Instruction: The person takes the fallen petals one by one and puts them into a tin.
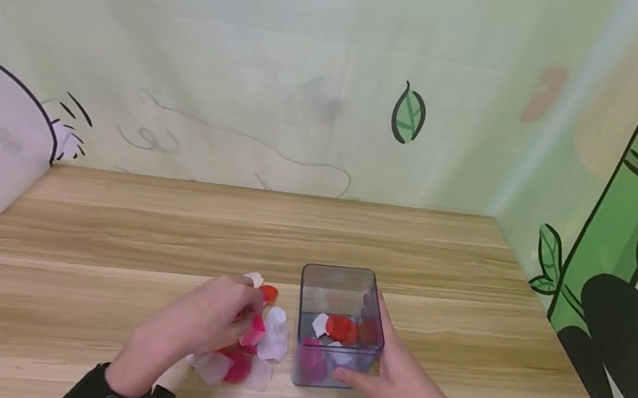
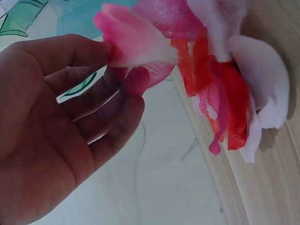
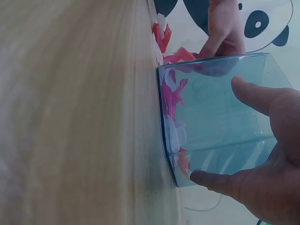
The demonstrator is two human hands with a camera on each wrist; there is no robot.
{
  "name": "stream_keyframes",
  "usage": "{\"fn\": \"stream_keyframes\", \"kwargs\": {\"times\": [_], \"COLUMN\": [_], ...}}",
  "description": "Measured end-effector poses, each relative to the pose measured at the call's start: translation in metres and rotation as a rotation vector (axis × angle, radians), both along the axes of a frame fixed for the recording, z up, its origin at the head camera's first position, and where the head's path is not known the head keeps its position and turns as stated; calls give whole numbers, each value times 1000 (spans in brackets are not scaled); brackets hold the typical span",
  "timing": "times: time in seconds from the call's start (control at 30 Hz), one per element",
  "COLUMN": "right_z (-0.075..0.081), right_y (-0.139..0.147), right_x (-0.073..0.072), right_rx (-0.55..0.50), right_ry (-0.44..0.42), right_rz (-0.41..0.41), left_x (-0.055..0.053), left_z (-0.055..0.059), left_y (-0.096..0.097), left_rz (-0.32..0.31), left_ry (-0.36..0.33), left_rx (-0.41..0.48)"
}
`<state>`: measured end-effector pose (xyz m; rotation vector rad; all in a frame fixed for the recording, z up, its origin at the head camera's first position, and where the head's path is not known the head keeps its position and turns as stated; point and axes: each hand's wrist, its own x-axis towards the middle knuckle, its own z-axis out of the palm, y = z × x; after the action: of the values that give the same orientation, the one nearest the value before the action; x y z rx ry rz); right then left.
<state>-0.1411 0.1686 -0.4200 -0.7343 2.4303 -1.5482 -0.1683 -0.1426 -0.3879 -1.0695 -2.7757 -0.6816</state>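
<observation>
My left hand (image 1: pixel 208 317) is over a loose pile of artificial flower petals on the table. Its thumb and fingertips pinch a pink petal (image 2: pixel 129 40) that fades to white, with a second pink petal overlapping it in the left wrist view. Below lie white petals (image 1: pixel 274 340), a deep pink petal (image 1: pixel 238 367) and a red petal (image 1: pixel 269 294). My right hand (image 1: pixel 411 385) holds a clear bluish plastic box (image 1: pixel 337 286) by its right side, thumb along the near wall. Inside the box, a red petal (image 1: pixel 341 330), white and pink ones rest on the bottom.
The wood-grain table (image 1: pixel 166 224) runs back to a pale green backdrop (image 1: pixel 312 81) printed with leaves and pandas. Black cuffs (image 1: pixel 119 396) circle the wrists. The box stands upright, open at the top, just right of the pile.
</observation>
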Motion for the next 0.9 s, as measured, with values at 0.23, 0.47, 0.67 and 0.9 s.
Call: {"fn": "stream_keyframes", "kwargs": {"times": [0.23, 0.47, 0.67, 0.9], "right_z": [1, 1, 1, 1], "right_y": [0, 0, 0, 0], "right_x": [0, 0, 0, 0], "right_rx": [5, 8, 13, 16], "right_ry": [-3, -10, -4, -4], "right_rz": [-4, -7, -7, -7], "left_x": [1, 0, 0, 5], "left_z": [2, 5, 9, 18], "left_y": [3, 6, 9, 16], "left_rz": [41, 56, 78, 98], "left_ry": [16, 61, 144, 270], "left_rx": [21, 119, 195, 354]}}
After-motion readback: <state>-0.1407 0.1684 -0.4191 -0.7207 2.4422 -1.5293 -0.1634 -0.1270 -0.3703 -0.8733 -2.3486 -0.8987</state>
